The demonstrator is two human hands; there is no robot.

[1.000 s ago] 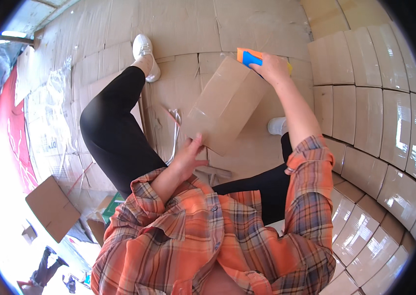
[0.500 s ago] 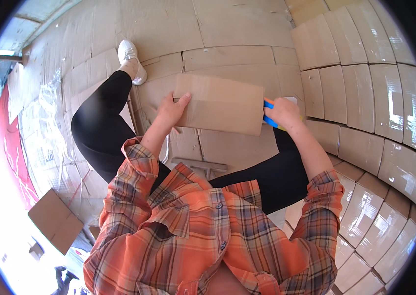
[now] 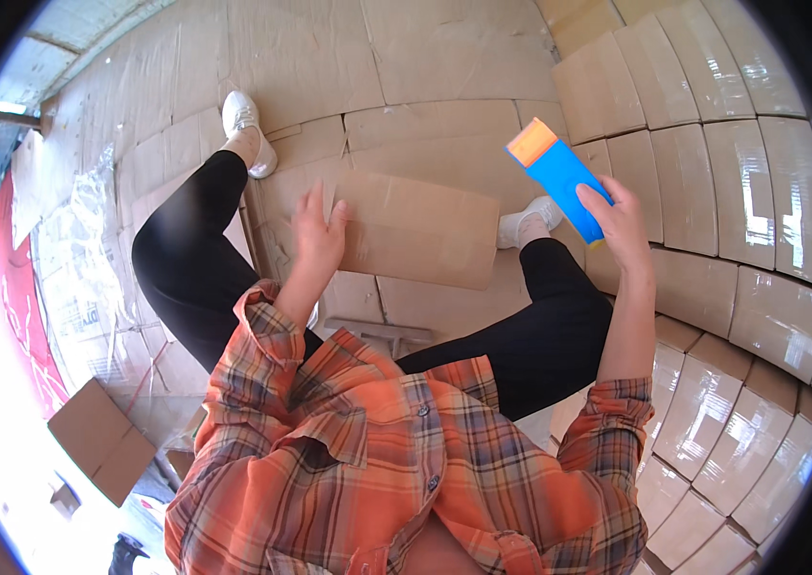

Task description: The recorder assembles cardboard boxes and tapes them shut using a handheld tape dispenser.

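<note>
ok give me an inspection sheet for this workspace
surface: floor covered in flattened cardboard sheets
job's things: cardboard box flat in front of the knees; blue tool with orange end
clutter: clear plastic wrap at left; small box lower left
grippers: left hand rests on the cardboard box's left edge; right hand grips the blue tool, raised clear of the box
cables: nothing seen
surroundings: wrapped cartons stacked at right; red sheet far left

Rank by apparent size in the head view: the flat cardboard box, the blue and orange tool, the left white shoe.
1. flat cardboard box, under the left hand
2. blue and orange tool, in the right hand, though nearer the camera
3. left white shoe
</note>
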